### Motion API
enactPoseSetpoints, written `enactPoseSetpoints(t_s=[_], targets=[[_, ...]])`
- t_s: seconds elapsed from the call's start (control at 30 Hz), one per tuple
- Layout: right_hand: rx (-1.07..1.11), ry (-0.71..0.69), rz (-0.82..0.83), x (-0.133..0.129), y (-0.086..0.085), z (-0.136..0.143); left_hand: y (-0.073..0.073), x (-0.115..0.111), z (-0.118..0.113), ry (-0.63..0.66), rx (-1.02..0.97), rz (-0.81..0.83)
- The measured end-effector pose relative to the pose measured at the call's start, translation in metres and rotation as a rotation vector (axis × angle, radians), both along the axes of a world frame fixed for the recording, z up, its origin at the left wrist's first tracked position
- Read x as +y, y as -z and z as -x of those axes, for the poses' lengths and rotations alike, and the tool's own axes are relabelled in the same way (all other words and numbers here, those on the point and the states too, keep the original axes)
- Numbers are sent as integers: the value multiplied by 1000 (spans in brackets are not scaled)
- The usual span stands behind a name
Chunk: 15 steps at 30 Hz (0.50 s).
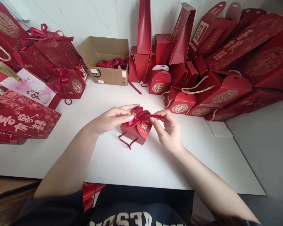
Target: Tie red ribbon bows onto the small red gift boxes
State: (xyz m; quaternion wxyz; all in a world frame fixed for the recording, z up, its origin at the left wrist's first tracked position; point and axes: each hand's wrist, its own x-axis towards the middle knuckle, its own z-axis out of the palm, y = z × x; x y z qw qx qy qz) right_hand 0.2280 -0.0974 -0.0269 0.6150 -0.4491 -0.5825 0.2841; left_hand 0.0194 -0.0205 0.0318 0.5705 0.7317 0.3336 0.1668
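A small red gift box [132, 131] stands on the white table in front of me, with a twisted red cord handle [129, 142] hanging at its near side. On its top is a dark red ribbon bow [139, 115]. My left hand [112, 119] is at the bow's left side, thumb and fingers closed on the ribbon near the knot. My right hand [167, 130] pinches the ribbon's other end between thumb and fingers, stretched out to the right of the box.
An open cardboard box [110, 77] with red ribbons stands at the back. Red gift boxes and bags [28, 116] are piled at the left. More red boxes [181, 100], some with gold cord handles, fill the back right. The table's front edge is near my body.
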Motion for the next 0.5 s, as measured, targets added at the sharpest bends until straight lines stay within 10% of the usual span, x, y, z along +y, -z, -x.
enactPoseSetpoints(t_s=[0.5], targets=[[-353, -197, -329, -6, -5, 0, 9, 5, -2, -51, -78, 66]])
